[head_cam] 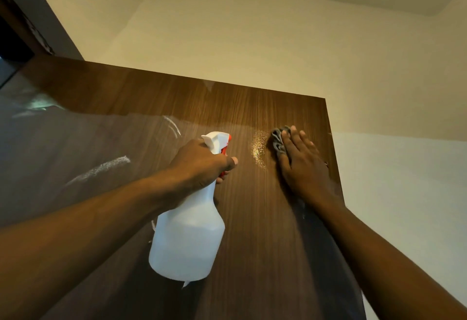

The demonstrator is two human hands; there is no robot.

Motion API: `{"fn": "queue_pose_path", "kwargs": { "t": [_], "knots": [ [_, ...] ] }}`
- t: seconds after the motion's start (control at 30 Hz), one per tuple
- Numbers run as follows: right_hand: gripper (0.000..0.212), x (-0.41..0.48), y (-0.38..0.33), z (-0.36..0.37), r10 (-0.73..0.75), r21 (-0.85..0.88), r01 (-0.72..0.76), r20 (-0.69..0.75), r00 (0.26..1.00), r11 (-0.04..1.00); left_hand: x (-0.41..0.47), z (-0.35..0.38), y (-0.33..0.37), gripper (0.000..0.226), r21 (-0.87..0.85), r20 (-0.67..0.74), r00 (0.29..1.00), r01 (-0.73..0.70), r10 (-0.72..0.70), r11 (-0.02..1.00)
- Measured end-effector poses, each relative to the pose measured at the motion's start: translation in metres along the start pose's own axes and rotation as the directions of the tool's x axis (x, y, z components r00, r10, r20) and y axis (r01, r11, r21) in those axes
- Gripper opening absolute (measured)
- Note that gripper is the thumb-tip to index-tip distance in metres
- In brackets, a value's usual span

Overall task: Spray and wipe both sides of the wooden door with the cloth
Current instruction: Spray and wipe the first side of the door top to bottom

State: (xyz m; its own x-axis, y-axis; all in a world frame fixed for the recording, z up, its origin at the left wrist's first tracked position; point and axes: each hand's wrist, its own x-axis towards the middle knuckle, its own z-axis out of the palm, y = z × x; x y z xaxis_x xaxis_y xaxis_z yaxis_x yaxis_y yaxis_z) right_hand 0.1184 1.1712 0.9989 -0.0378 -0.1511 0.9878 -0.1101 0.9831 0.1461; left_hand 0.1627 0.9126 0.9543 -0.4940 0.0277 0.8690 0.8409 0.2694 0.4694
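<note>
Head view: glossy brown wooden door [252, 218] with wet droplet patch [259, 149].

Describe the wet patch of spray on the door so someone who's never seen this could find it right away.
Start at the wooden door and go to its upper right corner. The spray patch sits there, between the nozzle of the spray bottle in the left hand and the grey cloth under the right hand. It alone is a glinting speckle of droplets; the pale marks farther left are dull streaks.

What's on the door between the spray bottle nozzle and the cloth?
In the head view, a glistening patch of spray droplets sits on the wooden door between the spray bottle and the cloth.
</note>
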Motion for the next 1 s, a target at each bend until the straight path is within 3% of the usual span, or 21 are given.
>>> {"fn": "queue_pose_path", "kwargs": {
  "t": [0.07, 0.17, 0.3, 0.37, 0.43, 0.53, 0.7, 0.87, 1.0],
  "knots": [
    [0.056, 0.025, -0.030, 0.005, 0.003, 0.010, -0.003, -0.013, 1.000, 1.000, 0.002, -0.007, -0.003, 0.039, 0.011, -0.010, 1.000, 0.006, -0.006, 1.000],
    [0.056, 0.024, -0.071, 0.015, -0.140, -0.011, 0.140, 0.045, 0.989, 0.990, 0.001, -0.016, -0.006, 0.046, -0.004, -0.023, 0.999, 0.024, -0.024, 1.000],
    [0.061, -0.024, -0.064, 0.011, -0.261, 0.005, 0.263, 0.127, 0.957, 0.965, -0.007, -0.029, -0.011, 0.043, -0.004, -0.033, 0.998, 0.052, -0.053, 0.999],
    [0.061, -0.038, -0.041, 0.006, -0.234, -0.003, 0.235, 0.083, 0.969, 0.972, -0.011, -0.038, -0.017, 0.042, 0.001, -0.017, 0.999, 0.050, -0.050, 0.999],
    [0.061, -0.031, -0.031, 0.005, -0.117, 0.001, 0.117, 0.034, 0.993, 0.993, -0.013, -0.049, -0.022, 0.044, 0.025, -0.008, 0.999, 0.043, -0.043, 0.999],
    [0.058, 0.008, -0.059, 0.013, 0.001, -0.018, -0.001, 0.000, 1.000, 1.000, -0.010, -0.063, -0.026, 0.049, 0.026, -0.005, 1.000, 0.023, -0.023, 0.999],
    [0.056, 0.030, -0.127, 0.026, -0.102, -0.033, 0.104, 0.055, 0.993, 0.994, -0.010, -0.074, -0.027, 0.035, 0.009, -0.043, 0.999, 0.030, -0.029, 1.000],
    [0.062, -0.018, -0.107, 0.016, -0.261, -0.023, 0.269, 0.180, 0.948, 0.963, -0.017, -0.083, -0.030, 0.034, 0.000, -0.015, 0.999, 0.036, -0.036, 0.999],
    [0.061, -0.022, -0.079, 0.011, -0.107, -0.020, 0.109, 0.077, 0.991, 0.994, -0.022, -0.098, -0.040, 0.021, 0.030, 0.002, 1.000, 0.008, -0.008, 1.000]
  ]
}}
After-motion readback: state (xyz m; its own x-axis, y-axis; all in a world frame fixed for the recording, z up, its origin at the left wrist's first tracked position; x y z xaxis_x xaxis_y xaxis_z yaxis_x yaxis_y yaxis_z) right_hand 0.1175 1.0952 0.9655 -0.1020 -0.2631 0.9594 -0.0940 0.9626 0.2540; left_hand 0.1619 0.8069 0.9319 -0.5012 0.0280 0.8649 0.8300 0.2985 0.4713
